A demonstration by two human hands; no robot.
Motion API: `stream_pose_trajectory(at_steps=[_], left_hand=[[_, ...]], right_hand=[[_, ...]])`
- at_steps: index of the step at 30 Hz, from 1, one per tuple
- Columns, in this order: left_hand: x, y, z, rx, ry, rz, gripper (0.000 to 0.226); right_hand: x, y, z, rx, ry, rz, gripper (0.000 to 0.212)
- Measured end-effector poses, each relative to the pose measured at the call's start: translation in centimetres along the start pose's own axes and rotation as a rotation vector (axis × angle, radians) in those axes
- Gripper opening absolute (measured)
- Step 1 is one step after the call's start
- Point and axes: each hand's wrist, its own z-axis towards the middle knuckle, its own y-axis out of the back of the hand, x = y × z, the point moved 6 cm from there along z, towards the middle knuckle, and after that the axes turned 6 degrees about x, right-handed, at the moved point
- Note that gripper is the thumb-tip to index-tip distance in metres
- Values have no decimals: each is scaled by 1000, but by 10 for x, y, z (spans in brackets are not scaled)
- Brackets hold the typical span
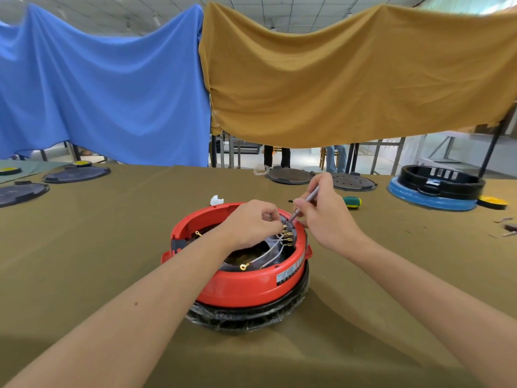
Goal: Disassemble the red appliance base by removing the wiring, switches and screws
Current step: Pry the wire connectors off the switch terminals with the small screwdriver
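Observation:
The red appliance base [246,284] sits upside down on a black ring at the table's middle. Inside it, white wires [268,252] with brass terminals run to a switch block [288,233] at the far right rim. My left hand [251,222] reaches over the base, its fingers curled at the top of that block, pinching a terminal there. My right hand [324,208] grips a thin grey screwdriver [306,201], whose tip points down at the block. A loose brass ring terminal [244,266] lies near the front rim.
A green-and-yellow screwdriver [352,202] lies behind the base, and a white scrap [216,200] beside it. Black round covers [289,176] lie along the far edge and at the left [75,174]. A blue-and-black base [436,191] stands far right. Small parts [506,228] lie at the right edge.

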Motion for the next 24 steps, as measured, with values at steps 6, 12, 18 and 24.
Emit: stream_pose_trajectory(at_steps=[6, 12, 18, 24], left_hand=[[0, 0, 0, 0, 0, 2, 14], [1, 0, -1, 7, -5, 2, 11], [2, -1, 0, 17, 1, -9, 10], [-1, 0, -1, 2, 4, -4, 16]], right_hand=[[-3, -1, 7, 56, -62, -37, 22], [-14, 0, 1, 30, -224, 302, 17], [-16, 2, 0, 4, -225, 301, 17], [2, -5, 0, 26, 15, -83, 21]])
